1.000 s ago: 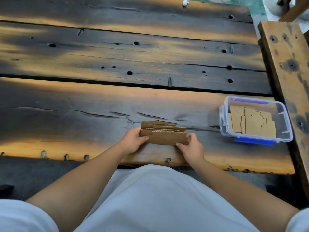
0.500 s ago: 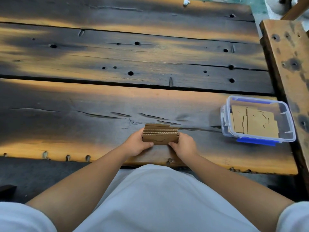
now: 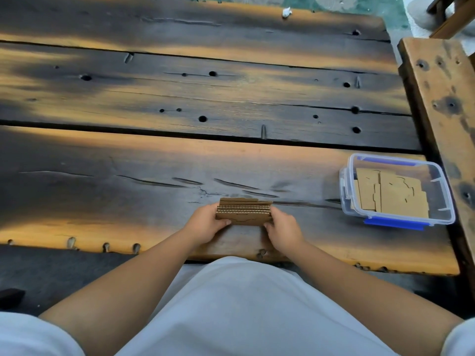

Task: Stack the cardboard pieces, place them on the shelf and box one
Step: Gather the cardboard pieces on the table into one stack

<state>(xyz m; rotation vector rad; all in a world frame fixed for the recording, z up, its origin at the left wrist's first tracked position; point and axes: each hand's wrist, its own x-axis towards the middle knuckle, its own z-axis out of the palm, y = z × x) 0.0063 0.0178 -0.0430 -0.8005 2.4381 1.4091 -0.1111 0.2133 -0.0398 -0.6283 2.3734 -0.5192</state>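
Observation:
A stack of brown cardboard pieces [image 3: 244,213] stands on edge near the front of the dark wooden table [image 3: 180,98]. My left hand [image 3: 205,223] grips its left end and my right hand [image 3: 282,228] grips its right end, pressing the pieces together. The corrugated top edges of several pieces show, lined up closely. A clear plastic box [image 3: 437,181] with blue clips sits at the right of the table, open, with flat cardboard pieces [image 3: 390,195] lying inside.
A rough wooden plank or bench [image 3: 442,98] runs along the right side beyond the box. A small white scrap [image 3: 286,12] lies at the table's far edge. My white-clothed lap fills the foreground below the table's front edge.
The cardboard pieces were fanned out wider a second ago; my hands have pushed them together into a tight, even stack. My right hand moved left. The box has not moved.

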